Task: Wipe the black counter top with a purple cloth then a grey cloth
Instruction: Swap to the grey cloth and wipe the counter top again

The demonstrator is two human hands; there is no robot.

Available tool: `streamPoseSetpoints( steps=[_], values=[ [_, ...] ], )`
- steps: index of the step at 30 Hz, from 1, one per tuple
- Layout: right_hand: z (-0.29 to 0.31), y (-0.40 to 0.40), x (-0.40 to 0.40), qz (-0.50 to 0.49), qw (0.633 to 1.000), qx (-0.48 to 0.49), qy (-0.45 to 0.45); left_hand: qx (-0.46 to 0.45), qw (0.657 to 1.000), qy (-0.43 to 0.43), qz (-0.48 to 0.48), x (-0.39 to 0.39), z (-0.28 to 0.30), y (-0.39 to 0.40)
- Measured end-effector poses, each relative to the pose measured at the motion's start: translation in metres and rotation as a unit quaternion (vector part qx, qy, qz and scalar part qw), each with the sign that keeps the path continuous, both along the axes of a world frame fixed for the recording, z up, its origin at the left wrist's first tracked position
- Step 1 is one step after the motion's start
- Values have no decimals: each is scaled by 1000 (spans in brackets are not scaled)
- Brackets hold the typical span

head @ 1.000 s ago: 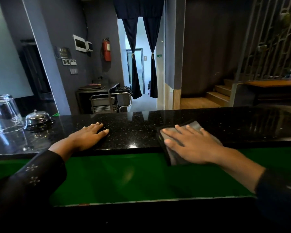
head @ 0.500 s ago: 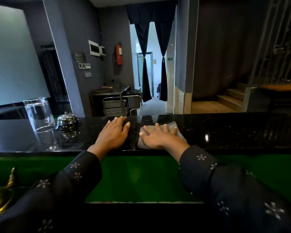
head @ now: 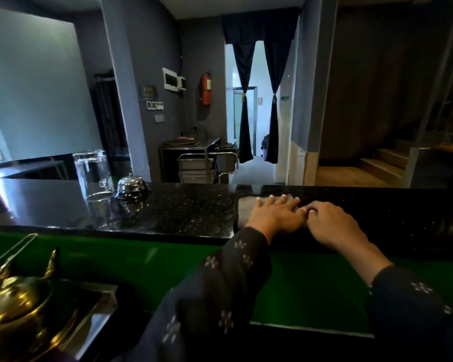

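Observation:
The grey cloth (head: 243,209) lies flat on the black speckled counter top (head: 173,212), right of its middle. My left hand (head: 275,215) presses down on the cloth with fingers spread and covers most of it. My right hand (head: 332,224) rests on the counter just to the right, its curled fingertips touching the left hand's little finger at the cloth's right edge. Whether those fingers pinch the cloth is hidden. No purple cloth is in view.
An upturned clear glass (head: 93,176) and a silver desk bell (head: 132,188) stand on the counter's left part. A brass teapot (head: 16,304) sits on a tray at the lower left. A green ledge (head: 141,257) runs below the counter's near edge.
The cloth slid left along the counter under my right hand, then my left hand came on top of it. My right hand is now off to its right side. The view turned left.

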State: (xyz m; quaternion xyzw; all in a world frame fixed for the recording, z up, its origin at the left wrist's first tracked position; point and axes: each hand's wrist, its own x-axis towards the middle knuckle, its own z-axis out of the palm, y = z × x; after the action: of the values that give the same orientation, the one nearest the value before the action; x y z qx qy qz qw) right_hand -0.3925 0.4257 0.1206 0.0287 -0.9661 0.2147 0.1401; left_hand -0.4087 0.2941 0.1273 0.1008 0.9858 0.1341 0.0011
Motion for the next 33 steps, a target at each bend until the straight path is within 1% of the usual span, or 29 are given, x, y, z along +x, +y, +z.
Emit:
streamPoseSetpoints(
  steps=[2,4,6,8,9,11,13,14,16,18,21,25,27,29,33],
  values=[
    [2,-3,3,10,1000,4,4,8,999,-11,43,-4,7,-20],
    [3,-3,9,11,1000,1,-8,-16,998,-24,63,-3,9,-39],
    [7,-6,12,-2,999,30,-19,-35,998,-30,43,16,3,-53],
    [12,-21,11,0,999,41,-24,-47,999,-9,16,41,-5,-65],
    [13,-35,11,18,999,36,-22,-58,998,8,16,49,-9,-73],
    [11,-71,11,79,996,32,-29,-69,996,19,51,51,-11,-102],
    [2,-112,12,141,987,57,-47,-63,992,-3,110,38,-6,-143],
    [-1,-128,11,156,983,74,-57,-58,988,-16,142,29,-3,-164],
    [-3,-144,7,157,981,89,-73,-48,980,-29,193,16,2,-197],
    [1,-147,3,146,982,84,-81,-48,975,-25,216,13,4,-210],
    [1,-146,3,151,980,94,-86,-55,982,-30,181,25,5,-205],
    [1,-148,1,148,975,134,-97,-79,994,-30,73,49,-3,-208],
    [-1,-149,1,144,974,141,-104,-86,995,-29,38,49,-4,-218],
    [-3,-148,2,141,975,135,-107,-86,995,-36,38,36,-2,-226],
    [-5,-149,5,141,978,115,-101,-83,992,-60,70,-11,4,-226]
  ],
)
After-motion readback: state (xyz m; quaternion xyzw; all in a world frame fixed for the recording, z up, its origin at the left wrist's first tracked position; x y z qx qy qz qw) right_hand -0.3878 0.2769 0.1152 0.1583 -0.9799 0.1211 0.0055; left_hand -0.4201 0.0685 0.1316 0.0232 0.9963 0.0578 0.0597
